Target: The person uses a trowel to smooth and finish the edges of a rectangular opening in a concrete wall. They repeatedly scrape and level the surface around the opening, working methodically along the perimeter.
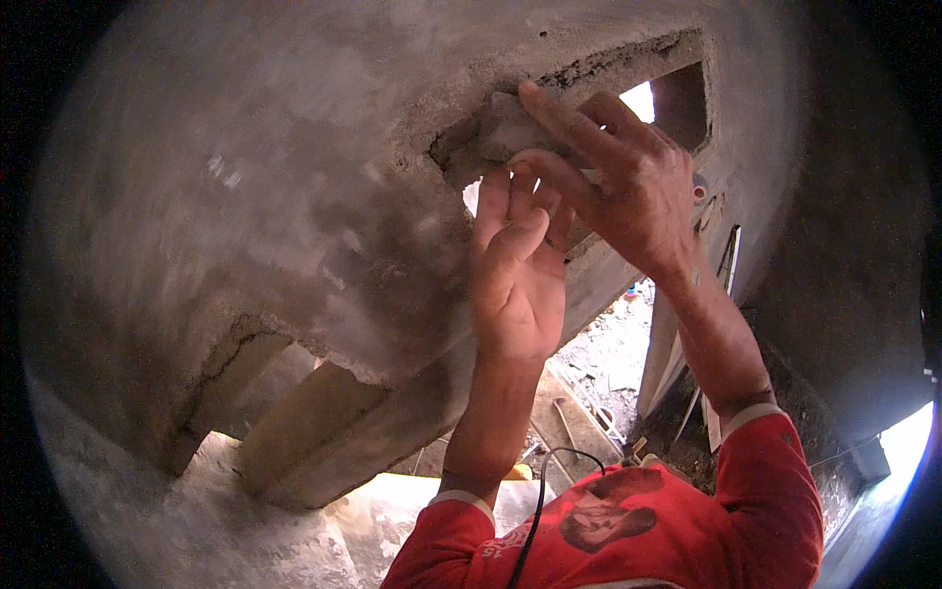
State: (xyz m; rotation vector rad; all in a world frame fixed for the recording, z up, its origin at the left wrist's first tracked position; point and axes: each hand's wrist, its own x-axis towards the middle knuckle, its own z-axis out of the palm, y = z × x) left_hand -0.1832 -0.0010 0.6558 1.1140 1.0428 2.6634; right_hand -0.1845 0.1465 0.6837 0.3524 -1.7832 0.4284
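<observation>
Fingers at the ragged edge: reaching up to a grey lump [507, 130] in a wall opening [608, 65]

Shows, at left, a smaller broken gap [240, 368] in the grey wall [245, 226], crumbling along its top edge. Leaves, toward the centre, little room between the lump and the opening's jagged left end, plus a slim bright slit [470, 199] just beside the fingertips. Gives more open room at right, past the knuckles, before a dark inner face [684, 103]. Holds the left hand [517, 285] upright, palm facing back, fingers close together near the lump's underside, thumb bent in front; cannot tell whether clamped on anything. Angles the right hand [628, 182] in from the right, back outward, with index finger stretched over the lump's right side and thumb apart below; cannot tell whether gripping.
</observation>
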